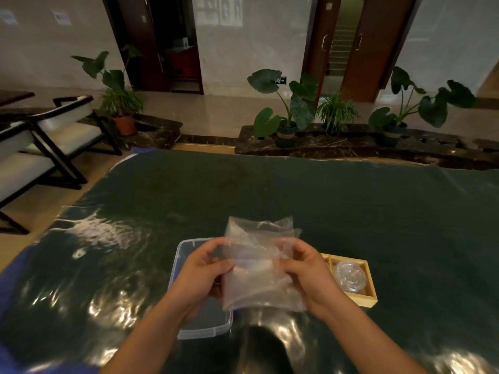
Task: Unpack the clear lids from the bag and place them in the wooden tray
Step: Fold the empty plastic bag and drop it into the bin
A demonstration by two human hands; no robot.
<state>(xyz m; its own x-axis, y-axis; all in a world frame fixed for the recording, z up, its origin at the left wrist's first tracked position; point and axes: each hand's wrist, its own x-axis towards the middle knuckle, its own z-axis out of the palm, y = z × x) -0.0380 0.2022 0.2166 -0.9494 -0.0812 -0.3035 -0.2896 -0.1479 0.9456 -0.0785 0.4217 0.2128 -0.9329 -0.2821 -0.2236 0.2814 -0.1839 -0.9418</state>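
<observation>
A thin clear plastic bag (259,263) is held up above the table between both hands. My left hand (201,276) pinches its left edge and my right hand (307,273) pinches its right edge. The bag looks crumpled; I cannot tell whether any lid is inside. To the right stands the wooden tray (371,286) with a stack of clear round lids (350,275) in it. My right hand hides the tray's left part.
A clear plastic box (201,329) lies on the table under my left hand. The table (351,206) has a dark green glossy cover. Chairs (54,141) stand off to the left, potted plants (289,117) beyond the far edge.
</observation>
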